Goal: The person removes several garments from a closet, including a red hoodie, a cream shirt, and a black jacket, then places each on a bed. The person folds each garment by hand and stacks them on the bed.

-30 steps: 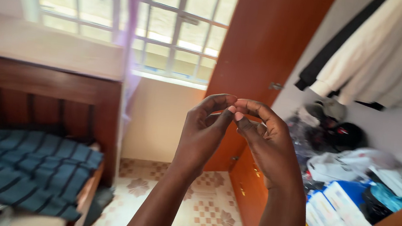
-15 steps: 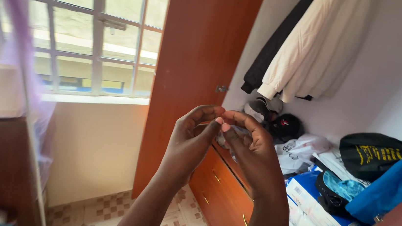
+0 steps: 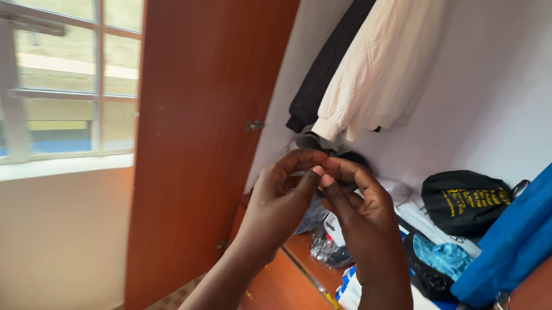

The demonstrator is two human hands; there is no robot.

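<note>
Your left hand (image 3: 278,202) and right hand (image 3: 361,217) are raised together in front of you, fingertips meeting at the top with the fingers curled in. Whether anything is pinched between them cannot be told; nothing shows there. Behind your hands stands an open wardrobe: its brown door (image 3: 202,114) is swung out to the left, and a cream jacket (image 3: 382,64) hangs beside a black garment (image 3: 329,59). On the wardrobe shelf, toward its right end, lie a black bag (image 3: 464,200) and a blue cloth (image 3: 547,215). A window (image 3: 42,58) is at far left.
</note>
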